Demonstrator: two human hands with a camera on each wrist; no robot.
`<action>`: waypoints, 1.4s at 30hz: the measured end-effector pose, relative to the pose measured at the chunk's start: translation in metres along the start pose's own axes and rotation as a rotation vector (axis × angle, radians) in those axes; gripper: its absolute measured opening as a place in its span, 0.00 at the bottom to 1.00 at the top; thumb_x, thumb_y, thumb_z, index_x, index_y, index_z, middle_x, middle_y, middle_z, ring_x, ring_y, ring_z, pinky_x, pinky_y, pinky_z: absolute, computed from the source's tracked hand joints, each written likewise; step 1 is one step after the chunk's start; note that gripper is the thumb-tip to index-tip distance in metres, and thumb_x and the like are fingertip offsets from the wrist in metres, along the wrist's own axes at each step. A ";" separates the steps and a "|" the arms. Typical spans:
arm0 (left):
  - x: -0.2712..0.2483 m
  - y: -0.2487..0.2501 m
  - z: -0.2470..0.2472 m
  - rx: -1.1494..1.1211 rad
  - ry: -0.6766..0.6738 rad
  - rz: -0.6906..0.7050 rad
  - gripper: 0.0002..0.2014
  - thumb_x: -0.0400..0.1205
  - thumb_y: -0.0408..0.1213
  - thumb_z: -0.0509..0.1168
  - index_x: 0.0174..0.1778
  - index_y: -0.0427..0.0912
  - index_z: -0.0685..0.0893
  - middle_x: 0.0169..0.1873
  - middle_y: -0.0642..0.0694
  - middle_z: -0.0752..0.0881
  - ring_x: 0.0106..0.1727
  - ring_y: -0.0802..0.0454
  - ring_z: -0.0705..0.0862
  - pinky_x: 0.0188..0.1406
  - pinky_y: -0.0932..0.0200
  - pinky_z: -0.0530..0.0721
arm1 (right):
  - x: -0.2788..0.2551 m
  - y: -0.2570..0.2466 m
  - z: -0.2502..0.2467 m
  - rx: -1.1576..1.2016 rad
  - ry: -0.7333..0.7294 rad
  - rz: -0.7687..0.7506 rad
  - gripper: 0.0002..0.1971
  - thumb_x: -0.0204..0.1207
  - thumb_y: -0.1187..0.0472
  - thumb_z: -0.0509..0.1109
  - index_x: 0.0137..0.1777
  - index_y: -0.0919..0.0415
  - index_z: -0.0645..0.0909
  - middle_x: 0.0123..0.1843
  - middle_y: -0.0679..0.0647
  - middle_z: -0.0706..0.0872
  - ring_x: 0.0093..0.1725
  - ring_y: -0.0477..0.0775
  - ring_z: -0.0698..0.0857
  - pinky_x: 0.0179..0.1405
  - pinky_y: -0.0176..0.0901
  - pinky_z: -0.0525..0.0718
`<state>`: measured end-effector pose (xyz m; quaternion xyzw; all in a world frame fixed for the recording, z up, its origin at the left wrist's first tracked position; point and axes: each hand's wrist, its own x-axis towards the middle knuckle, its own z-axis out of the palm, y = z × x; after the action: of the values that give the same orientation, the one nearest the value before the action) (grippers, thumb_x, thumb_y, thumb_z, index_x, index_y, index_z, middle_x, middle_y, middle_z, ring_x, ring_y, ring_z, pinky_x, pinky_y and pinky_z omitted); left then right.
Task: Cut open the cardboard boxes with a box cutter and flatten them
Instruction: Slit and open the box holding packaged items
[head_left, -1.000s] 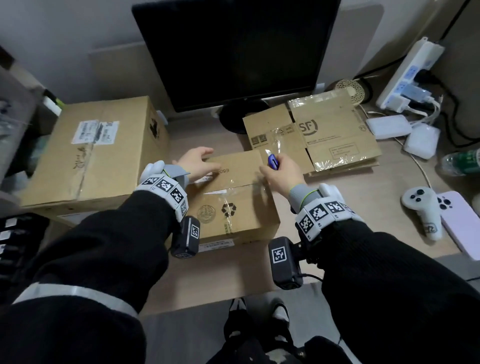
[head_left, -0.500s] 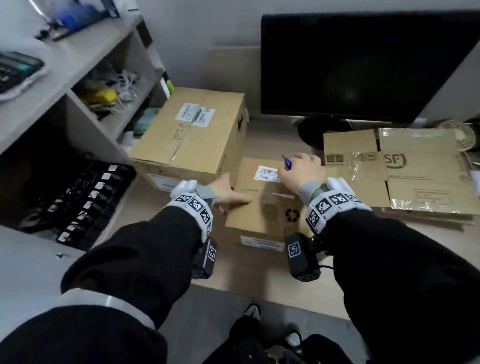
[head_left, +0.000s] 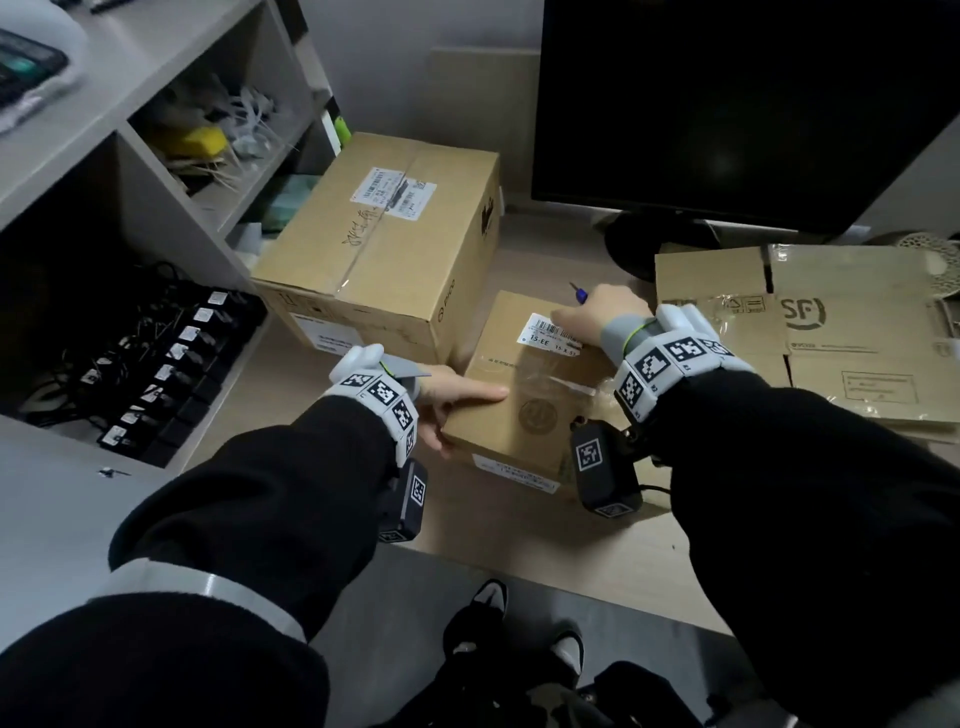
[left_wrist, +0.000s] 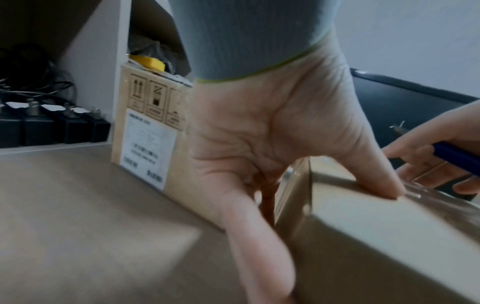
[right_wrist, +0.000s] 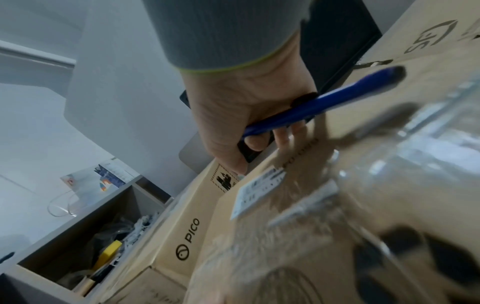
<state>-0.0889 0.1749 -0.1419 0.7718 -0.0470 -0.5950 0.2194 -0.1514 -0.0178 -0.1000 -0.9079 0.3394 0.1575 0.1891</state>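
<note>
A small taped cardboard box lies on the desk in front of me. My left hand grips its near left corner, thumb on top and fingers down the side. My right hand rests on the far end of the box by the white label and holds a blue box cutter, whose tip points away. In the right wrist view the box cutter lies across the curled fingers. Clear tape runs over the box top.
A larger sealed box stands right behind and left of the small one. Flattened boxes lie at the right. A black monitor stands at the back, and a shelf unit with cables and chargers is at the left.
The view has swung left. The small box has turned so its label is at the far end. My left hand went from its top to the left corner, my right hand to the far end.
</note>
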 end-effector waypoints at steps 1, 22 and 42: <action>0.001 0.004 -0.002 0.017 0.002 -0.009 0.35 0.71 0.62 0.71 0.64 0.38 0.78 0.49 0.36 0.85 0.37 0.39 0.90 0.29 0.55 0.89 | 0.000 0.002 -0.003 0.027 0.003 0.016 0.18 0.76 0.47 0.64 0.35 0.62 0.73 0.39 0.56 0.79 0.33 0.53 0.77 0.29 0.40 0.72; 0.033 0.121 0.043 0.553 0.523 0.350 0.34 0.81 0.53 0.62 0.82 0.47 0.60 0.81 0.41 0.53 0.78 0.35 0.62 0.75 0.46 0.62 | -0.057 0.102 0.004 0.553 -0.578 0.251 0.21 0.83 0.43 0.59 0.55 0.64 0.74 0.34 0.62 0.89 0.25 0.53 0.87 0.24 0.33 0.77; 0.052 0.151 0.083 0.755 0.393 0.556 0.22 0.83 0.45 0.57 0.75 0.54 0.72 0.75 0.55 0.74 0.76 0.52 0.71 0.76 0.51 0.64 | -0.033 0.128 0.050 0.685 -0.139 0.065 0.12 0.86 0.50 0.54 0.47 0.56 0.72 0.38 0.46 0.85 0.33 0.48 0.81 0.28 0.39 0.70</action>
<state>-0.1235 -0.0018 -0.1457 0.8529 -0.4202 -0.2993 0.0798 -0.2699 -0.0665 -0.1607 -0.7677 0.3875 0.1018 0.5001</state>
